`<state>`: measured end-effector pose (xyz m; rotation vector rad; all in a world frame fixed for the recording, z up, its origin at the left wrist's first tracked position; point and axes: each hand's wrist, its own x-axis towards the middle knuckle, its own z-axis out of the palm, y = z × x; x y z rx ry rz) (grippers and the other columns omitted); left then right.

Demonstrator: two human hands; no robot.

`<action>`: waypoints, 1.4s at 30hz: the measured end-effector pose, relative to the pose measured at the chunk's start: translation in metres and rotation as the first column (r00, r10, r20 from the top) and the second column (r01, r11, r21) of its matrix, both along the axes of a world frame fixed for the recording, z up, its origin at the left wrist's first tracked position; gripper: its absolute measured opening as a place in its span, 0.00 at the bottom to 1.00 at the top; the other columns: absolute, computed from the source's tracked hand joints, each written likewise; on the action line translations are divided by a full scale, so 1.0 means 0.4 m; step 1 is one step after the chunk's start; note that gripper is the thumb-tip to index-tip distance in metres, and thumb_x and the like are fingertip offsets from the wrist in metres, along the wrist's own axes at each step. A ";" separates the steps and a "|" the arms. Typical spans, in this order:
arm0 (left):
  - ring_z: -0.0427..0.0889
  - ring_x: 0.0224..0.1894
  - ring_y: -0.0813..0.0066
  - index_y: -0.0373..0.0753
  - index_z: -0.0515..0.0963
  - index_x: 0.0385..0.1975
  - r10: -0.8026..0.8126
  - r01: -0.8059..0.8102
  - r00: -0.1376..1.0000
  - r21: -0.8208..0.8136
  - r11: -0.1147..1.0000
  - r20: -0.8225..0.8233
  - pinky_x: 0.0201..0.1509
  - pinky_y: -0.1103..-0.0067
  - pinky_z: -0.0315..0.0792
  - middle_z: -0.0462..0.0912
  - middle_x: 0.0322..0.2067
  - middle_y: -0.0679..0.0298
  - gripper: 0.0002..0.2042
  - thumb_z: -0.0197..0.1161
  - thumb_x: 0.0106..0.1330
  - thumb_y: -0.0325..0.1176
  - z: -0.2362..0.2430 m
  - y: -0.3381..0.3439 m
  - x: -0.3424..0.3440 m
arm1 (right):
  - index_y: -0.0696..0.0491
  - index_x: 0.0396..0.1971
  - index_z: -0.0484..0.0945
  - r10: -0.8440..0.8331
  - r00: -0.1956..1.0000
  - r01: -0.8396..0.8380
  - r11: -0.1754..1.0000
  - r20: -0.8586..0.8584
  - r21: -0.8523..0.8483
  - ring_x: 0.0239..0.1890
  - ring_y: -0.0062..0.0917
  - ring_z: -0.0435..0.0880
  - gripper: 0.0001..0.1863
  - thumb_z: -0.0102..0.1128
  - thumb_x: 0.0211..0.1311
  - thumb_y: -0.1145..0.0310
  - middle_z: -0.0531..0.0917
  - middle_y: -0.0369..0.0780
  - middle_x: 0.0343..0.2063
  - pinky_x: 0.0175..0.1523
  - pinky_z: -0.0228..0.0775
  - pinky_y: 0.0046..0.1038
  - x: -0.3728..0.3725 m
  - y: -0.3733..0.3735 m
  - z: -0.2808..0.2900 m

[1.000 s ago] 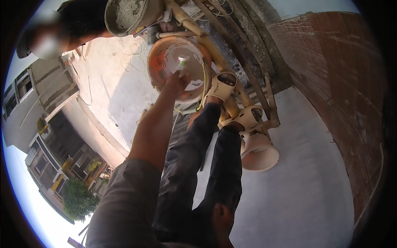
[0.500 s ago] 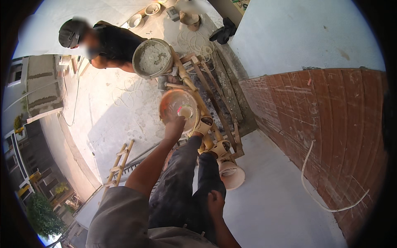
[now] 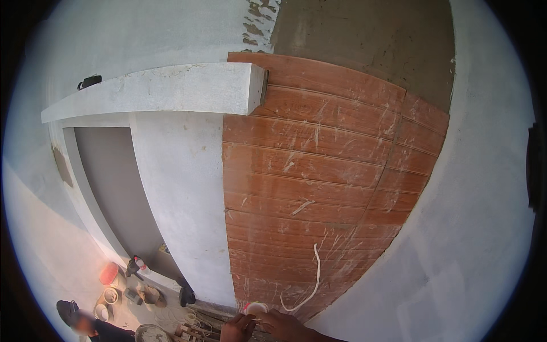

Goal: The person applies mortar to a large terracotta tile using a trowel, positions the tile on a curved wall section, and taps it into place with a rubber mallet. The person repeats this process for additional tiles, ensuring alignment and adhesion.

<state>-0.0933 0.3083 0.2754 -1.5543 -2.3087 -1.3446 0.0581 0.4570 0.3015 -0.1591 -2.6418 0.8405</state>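
Note:
A small pale round cup (image 3: 256, 308), with a bit of red at its rim, is held up at the bottom middle, in front of the lower part of the tiled wall. My left hand (image 3: 238, 328) is closed at the cup's near left side, fingers bent. From the right, my right hand (image 3: 283, 325) reaches to the same cup, its fingers drawn together against the near side. What lies inside the cup is too small to make out. Both forearms are mostly cut off by the lower edge.
Wood-look brown tiles (image 3: 307, 182) cover the wall ahead, under grey plaster (image 3: 364, 45). A white cable (image 3: 317, 279) hangs from the tiles. A white ledge (image 3: 188, 88) juts out above a doorway (image 3: 114, 188). Lower left are a person (image 3: 108, 330), a mortar bucket (image 3: 152, 333) and several containers.
My left hand has lifted the cup out of the orange bucket. My right hand has come from beside my thigh to the cup. My view has swung up from the floor to the wall.

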 end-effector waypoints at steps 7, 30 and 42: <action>0.86 0.42 0.57 0.37 0.76 0.56 -0.117 0.148 0.978 0.175 0.973 -0.174 0.43 0.68 0.80 0.84 0.41 0.54 0.21 0.68 0.62 0.28 0.230 0.102 0.012 | 0.55 0.48 0.77 -0.146 0.975 0.147 0.989 -0.166 -0.006 0.38 0.35 0.84 0.15 0.63 0.68 0.63 0.81 0.45 0.38 0.41 0.77 0.34 0.087 0.138 0.354; 0.86 0.39 0.65 0.38 0.81 0.46 0.485 -0.656 0.754 -0.529 0.538 -0.442 0.41 0.67 0.78 0.86 0.33 0.56 0.12 0.55 0.70 0.34 -0.409 -0.758 -0.304 | 0.55 0.34 0.74 -0.567 0.707 0.687 0.692 -0.422 0.222 0.14 0.23 0.75 0.19 0.57 0.68 0.52 0.78 0.39 0.23 0.17 0.72 0.30 -0.064 0.712 1.731; 0.86 0.38 0.64 0.43 0.82 0.42 0.676 -0.428 0.718 -0.870 0.244 -0.163 0.42 0.68 0.79 0.87 0.36 0.58 0.11 0.60 0.67 0.41 -0.558 -1.040 -0.173 | 0.64 0.25 0.79 -0.888 0.449 0.816 0.361 -0.101 0.451 0.15 0.27 0.81 0.16 0.71 0.51 0.65 0.81 0.45 0.19 0.17 0.70 0.28 0.497 0.489 1.431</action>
